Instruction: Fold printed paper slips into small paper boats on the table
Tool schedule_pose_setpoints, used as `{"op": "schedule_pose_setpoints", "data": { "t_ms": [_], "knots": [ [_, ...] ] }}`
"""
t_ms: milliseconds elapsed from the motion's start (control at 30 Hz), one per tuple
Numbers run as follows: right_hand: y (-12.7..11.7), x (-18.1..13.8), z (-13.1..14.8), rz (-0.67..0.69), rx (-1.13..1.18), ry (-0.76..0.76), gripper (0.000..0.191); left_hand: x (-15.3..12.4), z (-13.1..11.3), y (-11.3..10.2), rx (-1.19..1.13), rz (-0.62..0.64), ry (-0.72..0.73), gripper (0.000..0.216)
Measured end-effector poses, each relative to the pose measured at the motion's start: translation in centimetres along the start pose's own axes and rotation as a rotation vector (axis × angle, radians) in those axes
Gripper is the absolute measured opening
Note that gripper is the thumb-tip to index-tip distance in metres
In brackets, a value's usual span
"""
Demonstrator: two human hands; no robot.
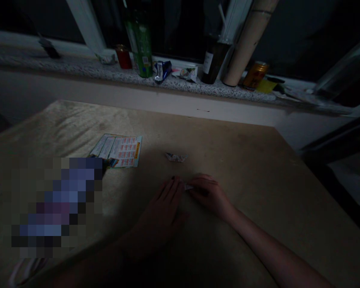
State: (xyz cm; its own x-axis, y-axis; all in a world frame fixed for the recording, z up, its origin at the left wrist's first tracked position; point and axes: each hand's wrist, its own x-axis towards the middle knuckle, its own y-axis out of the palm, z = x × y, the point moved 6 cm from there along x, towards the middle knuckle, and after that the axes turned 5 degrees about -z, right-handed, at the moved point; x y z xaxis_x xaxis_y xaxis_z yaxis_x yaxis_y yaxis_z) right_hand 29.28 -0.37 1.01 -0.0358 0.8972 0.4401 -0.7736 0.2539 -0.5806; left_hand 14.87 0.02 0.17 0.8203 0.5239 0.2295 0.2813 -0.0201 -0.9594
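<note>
Where the two hands nearly meet, around the middle of the bench (246, 160), I make out a small scrap of folded paper (188, 187) on my feed. It lies between the left fingertips and the right ones, on the near side of a little paper boat (176, 157). What shows of the scrap is a pale, greyish sliver, dim in the shadow and partly covered at its ends, so I cannot read its full shape. The visible bit runs roughly sideways to me, its long axis going from the left hand to the right, with one end toward each.

I see the left hand (164, 206) stretched out flat, palm down, its fingers close together and their tips at the scrap's left end. The right hand (211, 196) is curled, fingertips narrowed at the right end; from here I cannot tell whether they pinch it.

The boat stands apart from both hands, light with dark printed marks, wider along its top than its base. Its two pointed tips aim left and right, so its long axis also lies across my view. Farther left, I have a printed leaflet (126, 151) flat on the bench.
</note>
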Motion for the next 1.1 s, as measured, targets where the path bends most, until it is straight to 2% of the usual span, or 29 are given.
{"op": "schedule_pose_setpoints", "data": {
  "t_ms": [267, 367, 433, 500, 567, 633, 700, 767, 833, 1000, 1033, 1100],
  "knots": [
    [0.3, -0.3, -0.4, -0.028, 0.059, 0.160, 0.017, 0.2, 0.2, 0.1, -0.047, 0.029, -0.019, 0.060],
    [0.3, -0.7, -0.9, -0.101, 0.171, 0.311, 0.019, 0.2, 0.2, 0.0, -0.101, 0.013, -0.045, 0.061],
    [0.2, -0.9, -1.4, -0.170, 0.284, 0.438, 0.022, 0.3, 0.6, -0.4, -0.197, -0.029, -0.116, 0.062],
    [0.1, -1.1, -1.8, -0.231, 0.403, 0.544, 0.024, 0.5, 1.5, -1.3, -0.349, -0.125, -0.236, 0.067],
    [0.2, -1.2, -2.1, -0.267, 0.516, 0.629, 0.025, 0.7, 2.8, -2.0, -0.556, -0.230, -0.382, 0.072],
    [0.5, -1.4, -2.2, -0.278, 0.616, 0.690, 0.029, 0.9, 4.1, -2.0, -0.791, -0.268, -0.524, 0.070],
    [0.8, -1.5, -2.1, -0.265, 0.675, 0.722, 0.032, 1.2, 4.7, -1.8, -0.959, -0.222, -0.605, 0.056],
    [1.0, -1.7, -1.8, -0.241, 0.692, 0.735, 0.030, 1.5, 4.7, -1.3, -0.985, -0.080, -0.645, 0.038],
    [1.2, -1.8, -1.5, -0.217, 0.707, 0.741, 0.026, 1.7, 4.7, -1.3, -0.964, -0.001, -0.677, 0.031],
    [1.8, -1.7, -1.0, -0.236, 0.977, 0.777, 0.023, 1.7, 4.6, -1.6, -0.996, 0.005, -0.699, 0.027],
    [2.1, -1.8, -1.0, -0.209, 1.048, 0.813, 0.026, 1.7, 4.5, -1.5, -1.006, 0.009, -0.691, 0.027],
    [3.1, -2.0, -0.5, -0.071, 1.139, 0.903, 0.035, 1.6, 4.5, -1.3, -1.007, 0.021, -0.672, 0.029]
  ]
}}
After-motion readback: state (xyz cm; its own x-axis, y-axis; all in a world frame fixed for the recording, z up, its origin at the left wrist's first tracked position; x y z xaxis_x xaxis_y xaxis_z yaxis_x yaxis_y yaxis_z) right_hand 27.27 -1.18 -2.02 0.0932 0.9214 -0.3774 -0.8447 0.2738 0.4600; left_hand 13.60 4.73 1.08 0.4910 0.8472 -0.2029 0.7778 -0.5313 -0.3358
